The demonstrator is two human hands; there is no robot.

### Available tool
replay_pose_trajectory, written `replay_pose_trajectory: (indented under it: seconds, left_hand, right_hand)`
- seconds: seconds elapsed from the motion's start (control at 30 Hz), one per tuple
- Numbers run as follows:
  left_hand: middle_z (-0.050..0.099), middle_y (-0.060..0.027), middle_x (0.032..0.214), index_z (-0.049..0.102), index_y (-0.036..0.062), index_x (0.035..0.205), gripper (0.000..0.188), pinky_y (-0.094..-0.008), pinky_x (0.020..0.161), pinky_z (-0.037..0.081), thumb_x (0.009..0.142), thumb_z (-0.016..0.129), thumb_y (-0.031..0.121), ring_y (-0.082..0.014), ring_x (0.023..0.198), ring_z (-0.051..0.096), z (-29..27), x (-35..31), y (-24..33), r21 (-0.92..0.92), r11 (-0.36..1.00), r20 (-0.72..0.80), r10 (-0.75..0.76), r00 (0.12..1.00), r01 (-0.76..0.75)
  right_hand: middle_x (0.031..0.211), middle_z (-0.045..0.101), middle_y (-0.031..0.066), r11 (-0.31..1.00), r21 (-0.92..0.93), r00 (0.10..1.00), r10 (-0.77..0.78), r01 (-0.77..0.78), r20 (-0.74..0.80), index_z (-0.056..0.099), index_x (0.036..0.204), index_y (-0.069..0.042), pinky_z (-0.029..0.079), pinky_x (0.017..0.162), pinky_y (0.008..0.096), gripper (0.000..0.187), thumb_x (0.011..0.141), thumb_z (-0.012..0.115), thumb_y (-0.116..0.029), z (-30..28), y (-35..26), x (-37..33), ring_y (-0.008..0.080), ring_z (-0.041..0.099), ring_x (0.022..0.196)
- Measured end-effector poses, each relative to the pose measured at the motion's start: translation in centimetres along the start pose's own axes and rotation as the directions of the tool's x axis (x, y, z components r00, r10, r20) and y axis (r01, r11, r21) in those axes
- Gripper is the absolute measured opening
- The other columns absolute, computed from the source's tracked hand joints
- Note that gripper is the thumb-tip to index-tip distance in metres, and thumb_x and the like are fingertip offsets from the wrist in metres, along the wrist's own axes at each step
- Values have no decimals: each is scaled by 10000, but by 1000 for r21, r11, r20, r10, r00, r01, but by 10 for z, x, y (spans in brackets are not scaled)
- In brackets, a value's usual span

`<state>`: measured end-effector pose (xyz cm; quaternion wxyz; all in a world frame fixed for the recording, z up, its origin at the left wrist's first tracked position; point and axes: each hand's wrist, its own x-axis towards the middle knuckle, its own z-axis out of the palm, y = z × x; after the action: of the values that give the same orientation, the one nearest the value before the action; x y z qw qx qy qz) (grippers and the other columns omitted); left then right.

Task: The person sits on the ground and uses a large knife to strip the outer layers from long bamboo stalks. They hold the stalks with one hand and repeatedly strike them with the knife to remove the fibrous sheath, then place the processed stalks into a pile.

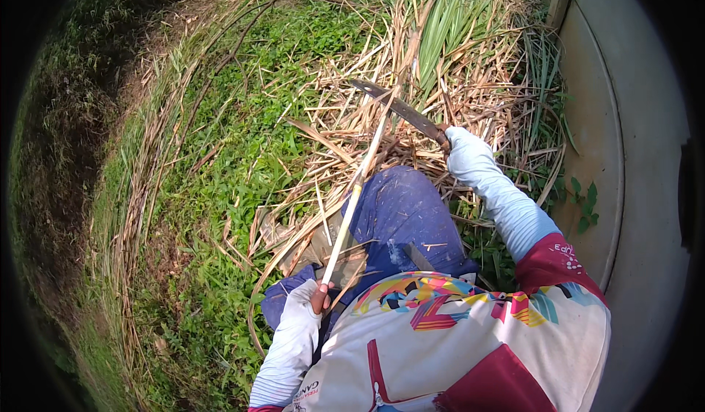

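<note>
My left hand point(320, 297), in a white sleeve, is closed around the lower end of a long pale cane stalk point(355, 197). The stalk slants up and away in front of my bent blue-clad knee point(404, 210), with dry leaf strips around its far end. My right hand point(461, 149) grips the handle of a machete point(405, 111). The dark blade points up and left, lying across the stalk's far part; whether the two touch I cannot tell. A sleeve covers most of my right hand.
Dry straw-coloured leaves point(485, 89) and long green blades point(444, 41) are heaped ahead. Low green weeds point(220, 192) cover the ground on the left, with a bent dry stem point(236, 48) among them. A smooth grey wall point(639, 155) runs close along my right side.
</note>
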<state>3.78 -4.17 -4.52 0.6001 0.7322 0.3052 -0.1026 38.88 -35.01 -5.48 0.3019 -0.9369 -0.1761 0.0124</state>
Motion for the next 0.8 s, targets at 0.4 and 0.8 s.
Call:
replay_pose_trajectory:
  seconds: [0.4,0.8]
  left_hand:
    - [538,-5,659,629,-23,1194,466,-260,463,351,1041,649,417,-99,489,452,-10,-15,9,-245,942,133,-203,970,231]
    - [513,-8,682,604,-27,1254,505,-257,469,350,1032,663,423,-90,495,416,-4,-26,35,-301,915,193,-218,957,269]
  right_hand:
    - [1001,740,167,965,258,991,66,-34,-116,638,1376,-129,547,823,417,501,887,747,-149,19,37,-13,344,718,918]
    - [908,715,183,930,-90,897,-315,357,310,641,1393,-210,562,746,480,514,888,725,-174,19,-71,-65,398,710,865]
